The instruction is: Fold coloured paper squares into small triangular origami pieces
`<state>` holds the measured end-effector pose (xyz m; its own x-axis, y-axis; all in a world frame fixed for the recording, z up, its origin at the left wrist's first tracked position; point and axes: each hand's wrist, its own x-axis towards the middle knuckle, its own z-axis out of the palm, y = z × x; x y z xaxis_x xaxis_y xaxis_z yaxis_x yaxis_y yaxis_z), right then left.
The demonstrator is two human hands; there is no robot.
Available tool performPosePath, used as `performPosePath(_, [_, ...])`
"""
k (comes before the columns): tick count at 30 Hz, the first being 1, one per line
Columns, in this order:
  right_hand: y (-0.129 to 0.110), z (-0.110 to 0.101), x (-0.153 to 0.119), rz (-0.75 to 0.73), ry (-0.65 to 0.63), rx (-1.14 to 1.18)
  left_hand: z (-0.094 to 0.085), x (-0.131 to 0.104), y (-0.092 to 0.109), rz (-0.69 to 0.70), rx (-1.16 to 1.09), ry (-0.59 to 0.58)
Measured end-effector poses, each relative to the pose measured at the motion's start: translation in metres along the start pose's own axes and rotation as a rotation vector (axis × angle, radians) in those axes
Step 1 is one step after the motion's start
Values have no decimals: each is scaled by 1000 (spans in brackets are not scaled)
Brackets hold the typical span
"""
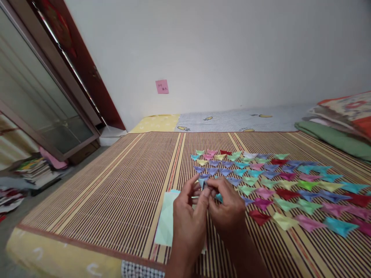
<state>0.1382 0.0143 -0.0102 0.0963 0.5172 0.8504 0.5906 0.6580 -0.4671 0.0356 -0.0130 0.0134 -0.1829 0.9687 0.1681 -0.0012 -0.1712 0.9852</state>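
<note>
A small folded piece of light blue paper (202,182) is up between my fingertips. My left hand (189,216) is closed around its left side, thumb toward the middle. From the right, my right hand (228,206) pinches the same paper, its fingertips close to my left thumb. Beside and partly behind my left hand lies a stack of pale green paper sheets (165,222). Many folded paper pieces in rows, such as a yellow folded paper (285,221) and a dark red one (259,217), spread out beyond and to the right of my hands.
A striped bamboo mat (116,193) covers the bed. Folded bedding (333,139) is piled at the far right. A pink note (162,87) sticks to the white wall (217,50). To the left are a glass-fronted cabinet (43,85) and stacked books (33,168).
</note>
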Motion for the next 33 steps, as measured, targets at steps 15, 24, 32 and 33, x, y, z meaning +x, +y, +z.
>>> performPosePath(15, [-10, -4, 4, 184, -75, 231, -7, 3, -3, 43, -66, -8])
performPosePath(24, [-12, -5, 5, 313, -77, 429, -9, 4, -1, -19, -170, 70])
performPosePath(32, [-10, 0, 0, 497, -70, 519, -5, 6, -8, 9, -244, 126])
performPosePath(33, [-10, 1, -1, 532, -73, 543, -5, 6, -9, 33, -234, 144])
